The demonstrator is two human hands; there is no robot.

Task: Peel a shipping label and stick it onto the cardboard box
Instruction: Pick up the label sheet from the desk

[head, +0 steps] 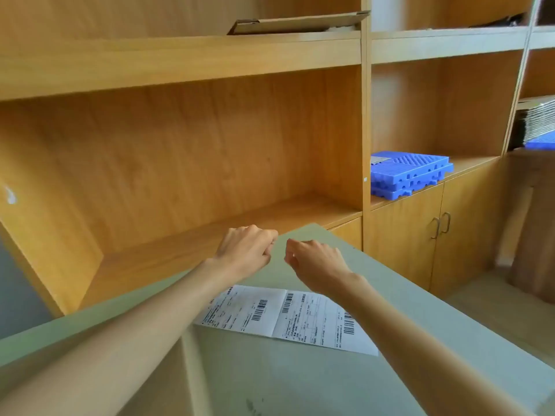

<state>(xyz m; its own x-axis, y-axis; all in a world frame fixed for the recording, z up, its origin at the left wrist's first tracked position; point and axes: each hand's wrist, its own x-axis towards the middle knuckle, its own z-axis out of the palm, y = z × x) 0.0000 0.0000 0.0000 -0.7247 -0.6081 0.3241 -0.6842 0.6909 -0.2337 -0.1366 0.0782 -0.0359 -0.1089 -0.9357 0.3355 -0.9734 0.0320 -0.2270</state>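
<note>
A white strip of two shipping labels (279, 316) with barcodes lies flat on the pale green table (270, 379), partly under my forearms. My left hand (246, 247) hovers beyond the labels near the table's far corner, fingers curled into a loose fist with nothing in it. My right hand (315, 259) is beside it, a small gap between them, fingers bent inward and empty. A flattened cardboard box (297, 22) lies on the upper shelf, far above both hands.
A wooden shelf unit (180, 145) stands right behind the table. Blue plastic trays (408, 172) are stacked on the counter at the right, above cabinet doors (435, 235). A stack of flat cardboard (537, 121) sits at the far right.
</note>
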